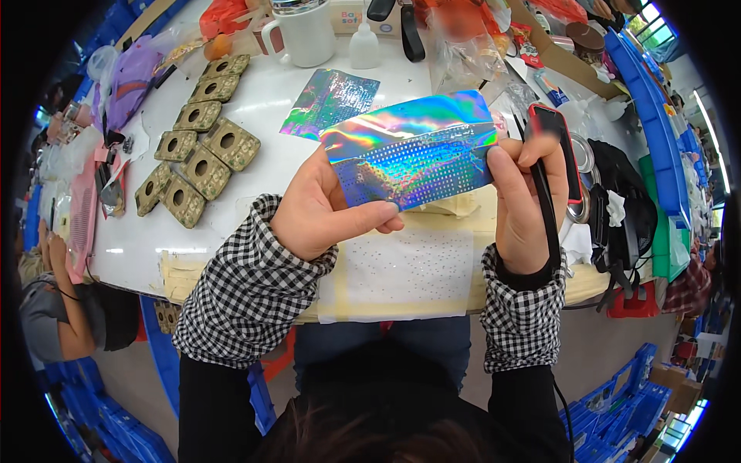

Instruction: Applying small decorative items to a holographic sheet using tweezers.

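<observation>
A shiny holographic sheet [413, 150] with rows of tiny marks is held up, tilted, over the near side of the table. My left hand [324, 204] grips its left end, thumb in front and fingers behind. My right hand [521, 193] pinches its right edge between thumb and finger. A slim black pointed tool [546, 208], its kind unclear, also lies in my right hand. Beyond lies a second holographic sheet [330, 102], flat on the table. White paper dotted with small specks [405, 270] is taped down below my hands. A pale piece behind the sheet is mostly hidden.
Several camouflage-patterned cases with round holes [208, 166] stand in rows at left. A white mug [305, 35] and a small white bottle [364, 48] are at the back. A red-edged phone [567, 147], round tins and a black bag [625, 201] sit right. Another person's arm [65, 297] shows far left.
</observation>
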The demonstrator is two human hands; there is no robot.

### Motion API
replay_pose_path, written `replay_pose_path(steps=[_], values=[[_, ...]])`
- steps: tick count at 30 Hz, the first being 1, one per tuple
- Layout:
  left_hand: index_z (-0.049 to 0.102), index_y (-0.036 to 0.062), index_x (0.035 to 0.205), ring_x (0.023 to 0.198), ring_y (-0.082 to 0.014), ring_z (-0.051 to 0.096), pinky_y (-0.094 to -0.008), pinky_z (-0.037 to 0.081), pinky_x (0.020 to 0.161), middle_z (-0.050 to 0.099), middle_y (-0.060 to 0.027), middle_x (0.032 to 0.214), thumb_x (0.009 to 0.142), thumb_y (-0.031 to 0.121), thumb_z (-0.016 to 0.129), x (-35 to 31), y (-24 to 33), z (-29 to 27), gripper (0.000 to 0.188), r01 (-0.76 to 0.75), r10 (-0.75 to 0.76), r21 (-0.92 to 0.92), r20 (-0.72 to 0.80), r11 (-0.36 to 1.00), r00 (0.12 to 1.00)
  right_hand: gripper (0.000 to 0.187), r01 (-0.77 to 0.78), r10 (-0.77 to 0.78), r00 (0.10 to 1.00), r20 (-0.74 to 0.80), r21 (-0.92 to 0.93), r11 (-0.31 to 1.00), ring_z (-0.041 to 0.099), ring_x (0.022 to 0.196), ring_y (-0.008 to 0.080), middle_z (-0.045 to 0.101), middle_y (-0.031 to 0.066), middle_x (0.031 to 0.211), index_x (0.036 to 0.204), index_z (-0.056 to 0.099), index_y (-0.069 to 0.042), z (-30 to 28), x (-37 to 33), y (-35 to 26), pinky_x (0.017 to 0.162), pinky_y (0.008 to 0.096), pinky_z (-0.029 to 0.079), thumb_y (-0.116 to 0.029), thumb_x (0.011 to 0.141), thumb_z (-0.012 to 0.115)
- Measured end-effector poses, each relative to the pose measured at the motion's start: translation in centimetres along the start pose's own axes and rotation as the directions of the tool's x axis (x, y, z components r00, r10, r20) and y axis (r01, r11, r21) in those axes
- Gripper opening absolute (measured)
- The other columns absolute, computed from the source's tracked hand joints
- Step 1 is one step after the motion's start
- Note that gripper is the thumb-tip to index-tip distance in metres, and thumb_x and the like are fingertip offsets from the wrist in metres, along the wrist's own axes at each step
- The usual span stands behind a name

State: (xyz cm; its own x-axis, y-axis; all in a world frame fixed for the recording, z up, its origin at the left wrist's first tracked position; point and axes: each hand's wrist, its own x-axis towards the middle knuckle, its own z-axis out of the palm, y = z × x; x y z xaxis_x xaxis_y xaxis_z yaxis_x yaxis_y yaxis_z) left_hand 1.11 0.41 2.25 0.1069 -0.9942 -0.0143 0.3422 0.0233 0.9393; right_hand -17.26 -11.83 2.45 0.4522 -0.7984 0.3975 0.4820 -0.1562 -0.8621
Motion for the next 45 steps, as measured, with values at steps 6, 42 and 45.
replay_pose_path(steps=[6,42,45], values=[[0.031,-0.0001,0.131,0.085,-0.0200,0.065,-0.0314,0.056,0.074,0.057,-0.0152,0.112,0.081,-0.003,0.063,-0.1,0.2,-0.3,0.060,0.031,-0.031,-0.018,0.034,0.999,0.999,0.020,-0.079,0.079,0.997,-0.009,0.030,0.996,0.059,0.076,0.0096,0.065,0.0100,0.087,0.089,0.044,-0.006,-0.5,0.1,0.2,0.071,0.0230,0.047,0.005,0.085,0.060],[0.042,0.0012,0.119,0.083,-0.0161,0.066,-0.0256,0.057,0.072,0.064,-0.0099,0.098,0.085,0.002,0.063,3.7,-0.8,-6.6,0.040,0.075,0.003,0.118,-0.551,0.990,0.835,0.039,0.106,-0.356,0.932,0.067,-0.990,0.091,0.063,0.094,0.0308,0.057,0.0168,0.122,0.126,0.054,-0.009,-22.3,24.1,-7.3,0.084,0.0380,0.047,-0.031,0.097,0.041],[0.042,0.0016,0.120,0.083,-0.0162,0.066,-0.0257,0.056,0.072,0.064,-0.0104,0.099,0.085,0.001,0.063,3.8,-1.1,-7.0,0.041,0.099,-0.007,0.130,-0.575,0.987,0.818,0.036,-0.053,-0.290,0.957,0.026,-0.964,-0.260,0.061,0.098,0.0345,0.056,0.0193,0.121,0.124,0.055,-0.014,-28.2,28.7,-6.8,0.086,0.0414,0.047,-0.028,0.092,0.046]])
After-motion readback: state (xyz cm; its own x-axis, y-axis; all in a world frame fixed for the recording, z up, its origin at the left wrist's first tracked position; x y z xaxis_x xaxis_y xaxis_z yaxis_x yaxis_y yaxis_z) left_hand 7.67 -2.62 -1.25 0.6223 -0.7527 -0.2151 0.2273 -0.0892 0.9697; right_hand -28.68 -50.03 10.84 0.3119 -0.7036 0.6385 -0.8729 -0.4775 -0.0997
